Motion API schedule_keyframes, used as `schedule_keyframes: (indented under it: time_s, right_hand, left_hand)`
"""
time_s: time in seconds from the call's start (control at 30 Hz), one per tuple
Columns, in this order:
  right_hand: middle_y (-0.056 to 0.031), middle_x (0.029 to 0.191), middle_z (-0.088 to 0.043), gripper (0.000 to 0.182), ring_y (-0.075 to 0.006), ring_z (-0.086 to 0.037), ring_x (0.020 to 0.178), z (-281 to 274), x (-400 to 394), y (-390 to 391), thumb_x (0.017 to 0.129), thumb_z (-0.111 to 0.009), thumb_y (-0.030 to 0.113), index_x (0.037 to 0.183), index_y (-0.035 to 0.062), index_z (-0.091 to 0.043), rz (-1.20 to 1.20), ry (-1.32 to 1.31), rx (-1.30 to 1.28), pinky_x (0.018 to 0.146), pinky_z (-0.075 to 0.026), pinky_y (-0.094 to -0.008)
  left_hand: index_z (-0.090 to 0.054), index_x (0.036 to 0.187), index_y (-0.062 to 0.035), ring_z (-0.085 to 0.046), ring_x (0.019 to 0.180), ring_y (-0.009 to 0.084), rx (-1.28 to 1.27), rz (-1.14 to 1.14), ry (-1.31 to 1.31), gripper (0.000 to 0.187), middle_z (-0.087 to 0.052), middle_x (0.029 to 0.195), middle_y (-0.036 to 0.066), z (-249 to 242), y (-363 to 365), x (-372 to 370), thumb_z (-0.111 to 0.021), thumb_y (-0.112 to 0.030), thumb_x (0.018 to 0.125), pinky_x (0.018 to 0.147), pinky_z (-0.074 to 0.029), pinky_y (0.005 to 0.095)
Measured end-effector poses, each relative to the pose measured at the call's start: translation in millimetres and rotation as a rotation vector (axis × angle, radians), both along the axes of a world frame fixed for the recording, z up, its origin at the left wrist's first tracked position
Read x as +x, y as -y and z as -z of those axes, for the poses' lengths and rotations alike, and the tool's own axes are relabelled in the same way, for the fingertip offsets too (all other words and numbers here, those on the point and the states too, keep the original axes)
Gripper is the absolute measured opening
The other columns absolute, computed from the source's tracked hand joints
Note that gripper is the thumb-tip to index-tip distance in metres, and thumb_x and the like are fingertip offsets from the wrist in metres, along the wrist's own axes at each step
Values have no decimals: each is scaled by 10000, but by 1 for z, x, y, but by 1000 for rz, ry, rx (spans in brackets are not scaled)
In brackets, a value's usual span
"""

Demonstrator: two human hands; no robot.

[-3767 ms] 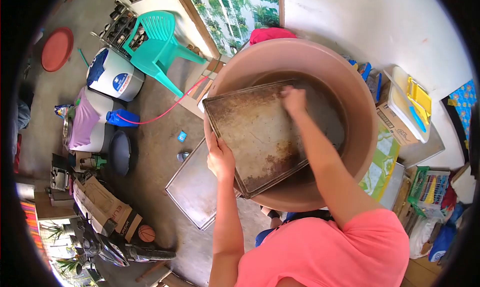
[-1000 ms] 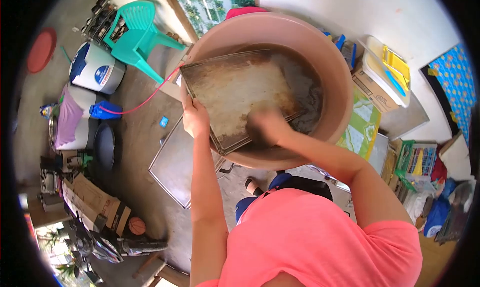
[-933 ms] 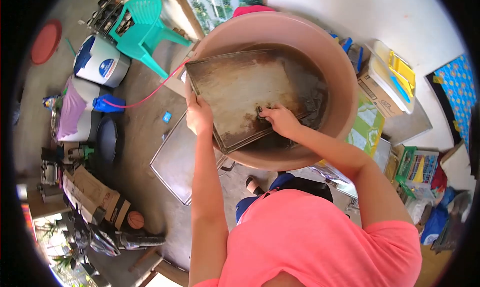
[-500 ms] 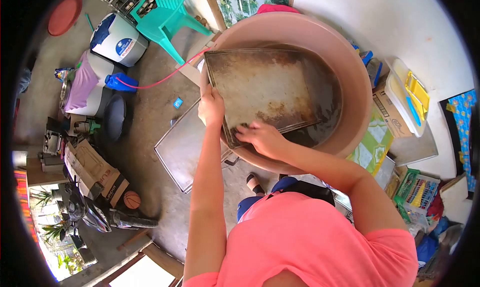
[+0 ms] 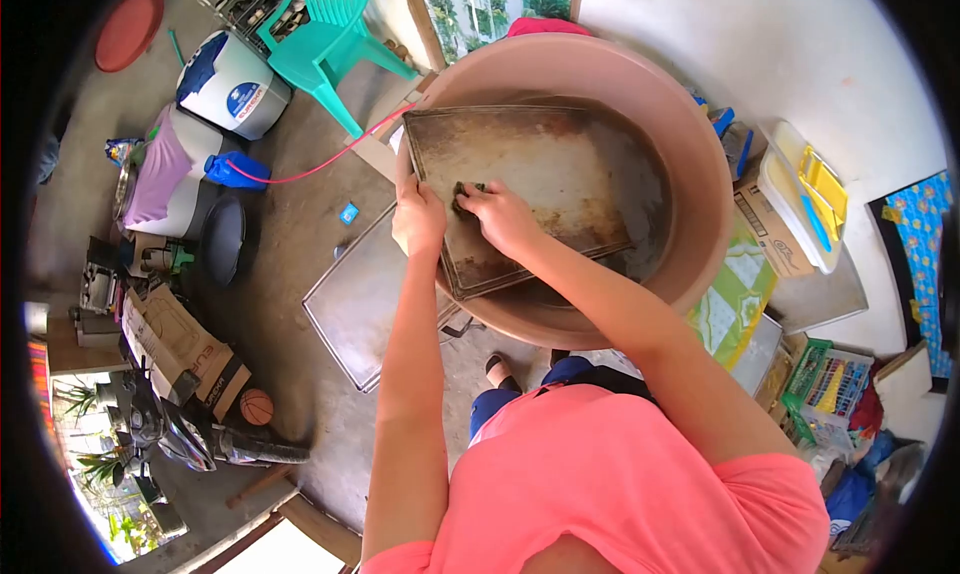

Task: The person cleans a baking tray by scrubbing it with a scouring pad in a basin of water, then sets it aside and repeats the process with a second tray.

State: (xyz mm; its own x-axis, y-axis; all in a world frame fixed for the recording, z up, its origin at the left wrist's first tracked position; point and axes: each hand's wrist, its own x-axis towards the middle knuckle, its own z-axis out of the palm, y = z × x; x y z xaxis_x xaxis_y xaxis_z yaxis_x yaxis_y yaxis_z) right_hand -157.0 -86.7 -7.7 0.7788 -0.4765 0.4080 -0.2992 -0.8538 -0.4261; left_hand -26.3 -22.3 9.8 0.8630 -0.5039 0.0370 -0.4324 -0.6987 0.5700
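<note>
A stained, browned baking tray [image 5: 560, 174] lies tilted in a large round pinkish-brown tub [image 5: 690, 264], its right part by the dark water [image 5: 640, 154]. My left hand [image 5: 418, 217] grips the tray's left edge, fingers closed over the rim. My right hand [image 5: 500, 217] presses a dark scouring pad [image 5: 463, 196] onto the tray's face, close to that left edge. Most of the pad is hidden under my fingers.
Another metal tray [image 5: 375, 294] lies on the floor against the tub's left side. A pink hose [image 5: 320, 164] runs from a blue container [image 5: 238, 171] to the tub. A green plastic chair [image 5: 325, 44] stands behind left; a cardboard box [image 5: 775, 229] sits at right.
My right hand has moved up along the tray's left side with the pad, from the near corner to about mid-edge. My left hand still holds the rim. The view has shifted slightly.
</note>
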Motion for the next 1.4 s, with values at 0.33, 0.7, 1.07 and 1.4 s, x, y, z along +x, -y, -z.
schedule_keyframes:
  time_s: [0.33,0.7,1.07,1.4]
  right_hand:
    - [-54,1134,-607,318,-243,-554,904,-23,-26,-48,772,-547,69,1077,71,-638,-228,-14,30,749,-530,-352]
    - [-194,951,-655,292,-344,-645,793,47,-132,33,792,-515,52,1063,47,-624,153,-409,-40,693,-539,-461]
    - [-220,762,-660,190,-362,-661,777,62,-129,66,804,-516,33,880,68,-687,506,-332,168,692,-537,-465]
    - [-171,919,-675,420,-380,-628,820,34,-90,-5,706,-578,-2,1095,130,-661,278,-303,149,760,-529,-447]
  left_hand:
    - [-584,1225,-138,-623,999,395,-22,-7,-50,391,-653,1079,209,-8,-1,0,-433,-327,918,872,-474,480]
    - [-590,1201,-137,-651,901,389,4,13,-7,367,-671,1030,190,-12,-2,-3,-436,-281,900,793,-505,491]
    - [-591,1213,-135,-631,943,418,-6,8,-37,380,-660,1022,228,-8,0,0,-449,-321,913,839,-486,493]
    - [-608,1195,-127,-619,951,427,4,16,-4,384,-654,1014,234,-14,1,-4,-448,-319,903,821,-481,499]
